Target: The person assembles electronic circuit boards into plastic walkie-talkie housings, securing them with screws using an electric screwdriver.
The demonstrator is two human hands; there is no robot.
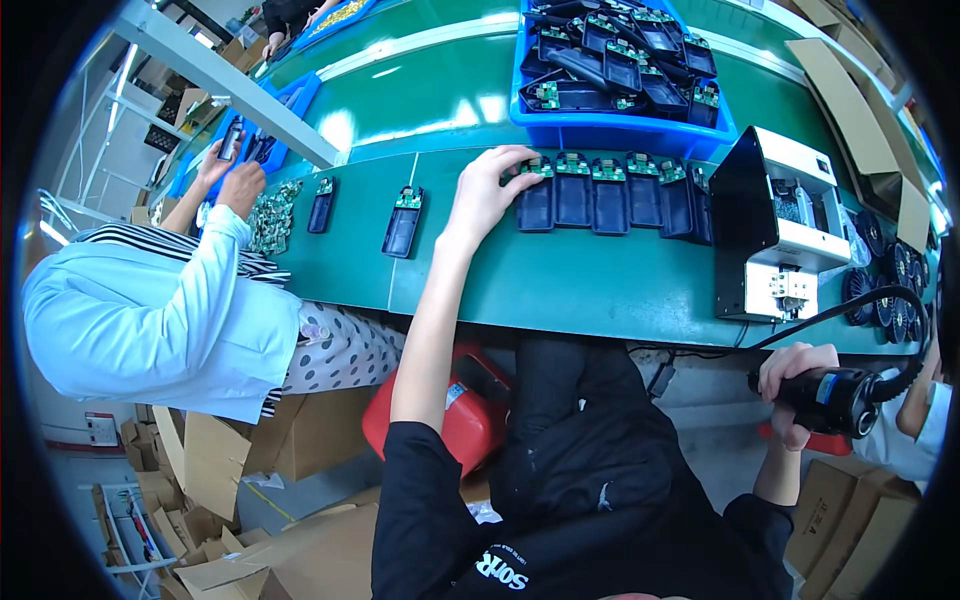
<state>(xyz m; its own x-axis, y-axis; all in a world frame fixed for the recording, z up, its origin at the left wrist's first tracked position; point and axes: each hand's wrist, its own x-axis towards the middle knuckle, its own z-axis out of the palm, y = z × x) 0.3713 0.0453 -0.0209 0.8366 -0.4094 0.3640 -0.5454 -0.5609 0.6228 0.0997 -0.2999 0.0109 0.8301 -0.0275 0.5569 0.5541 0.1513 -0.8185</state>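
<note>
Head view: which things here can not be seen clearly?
- Electric screwdriver: its tip is hidden; right hand covers the body.
- Dark case under the left hand: fingers cover its upper left corner.
- Blue bin: top cut off by the picture edge.
- Circuit boards: too small.

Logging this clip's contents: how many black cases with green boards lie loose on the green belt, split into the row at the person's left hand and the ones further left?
Row at the left hand, black cases: 6
Single black cases further left: 2
Total on the green belt: 8
</note>
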